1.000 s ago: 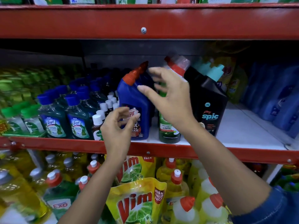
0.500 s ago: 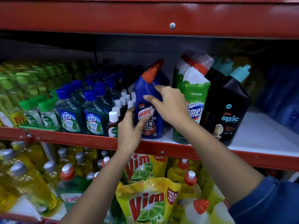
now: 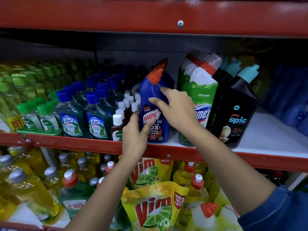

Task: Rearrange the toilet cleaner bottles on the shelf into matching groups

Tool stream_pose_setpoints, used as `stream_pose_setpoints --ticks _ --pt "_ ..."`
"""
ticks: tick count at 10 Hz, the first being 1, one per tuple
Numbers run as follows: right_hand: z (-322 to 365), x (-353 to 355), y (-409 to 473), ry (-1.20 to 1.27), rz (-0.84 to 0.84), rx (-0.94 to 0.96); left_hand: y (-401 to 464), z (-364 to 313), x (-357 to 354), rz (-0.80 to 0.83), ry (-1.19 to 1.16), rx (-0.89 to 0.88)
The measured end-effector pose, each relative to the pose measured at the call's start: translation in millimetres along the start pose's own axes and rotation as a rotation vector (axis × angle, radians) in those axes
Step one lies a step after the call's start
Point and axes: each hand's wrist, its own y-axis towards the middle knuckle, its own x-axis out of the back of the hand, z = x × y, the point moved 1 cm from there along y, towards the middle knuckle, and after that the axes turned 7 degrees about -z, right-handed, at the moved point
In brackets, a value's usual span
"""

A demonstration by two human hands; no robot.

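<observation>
A blue Harpic bottle [image 3: 150, 104] with a red-orange nozzle stands upright at the front of the middle shelf [image 3: 273, 135]. My left hand [image 3: 135, 137] grips its lower left side, thumb across the label. My right hand [image 3: 176, 109] holds its right shoulder, fingers spread on the front. Just right of it stand green-and-white Domex bottles [image 3: 202, 90] with red collars, then black Spic bottles [image 3: 236, 112] with teal caps. More blue bottles [image 3: 290, 97] sit blurred at the far right.
Left of the Harpic are small Dettol bottles [image 3: 117, 129], Lizol bottles [image 3: 96, 120] and green bottles [image 3: 45, 117]. The red shelf beam [image 3: 150, 14] hangs overhead. Below are Vim pouches [image 3: 155, 207] and yellow dish-liquid bottles [image 3: 25, 189]. White shelf surface shows right of the Spic bottles.
Both hands have closed onto the Harpic bottle, which now stands upright with its label facing me. The view has shifted left, so the bottles sit further right in frame.
</observation>
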Motion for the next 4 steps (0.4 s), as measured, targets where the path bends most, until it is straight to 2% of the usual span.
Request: stream_pose_setpoints --ticks 1,2,3,4 --pt "1 -1 -6 -0.005 -0.003 0.016 -2 -2 -1 0.013 0.039 -0.031" --pt "2 4 -19 0.061 -0.098 0.016 -6 -12 -1 -0.031 0.048 -0.102" --pt "12 29 -28 0.157 -0.310 0.032 -7 -35 4 -0.112 0.068 -0.228" --pt "20 70 -31 0.235 -0.558 0.103 -3 -67 10 -0.178 0.063 -0.443"
